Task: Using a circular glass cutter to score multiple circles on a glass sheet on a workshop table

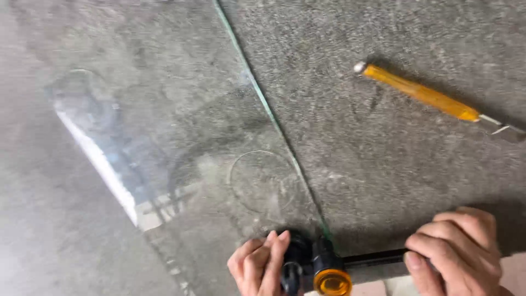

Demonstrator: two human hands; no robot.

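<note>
Grey, carpet-like felt surface (394, 159) fills the frame. Clear glass sheet (181, 126) lies flat on it over the left and centre; its greenish edge runs from top centre down to bottom centre. A circular scored line (263, 181) shows in the glass, lower centre.

Circle-cutting tool (323, 266), black with an amber knob, sits at the bottom centre on the glass edge; its black bar extends right.

Left hand (260, 268), bottom centre: fingers pressed together and curled against the tool's black head, touching it.

Right hand (457, 252), bottom right: fingers curled close together over the far end of the bar, gripping it.

Yellow-handled glass cutter (422, 94), metal tip at its right end, lies slanted on the felt in the upper right, well apart from both hands and off the glass.
</note>
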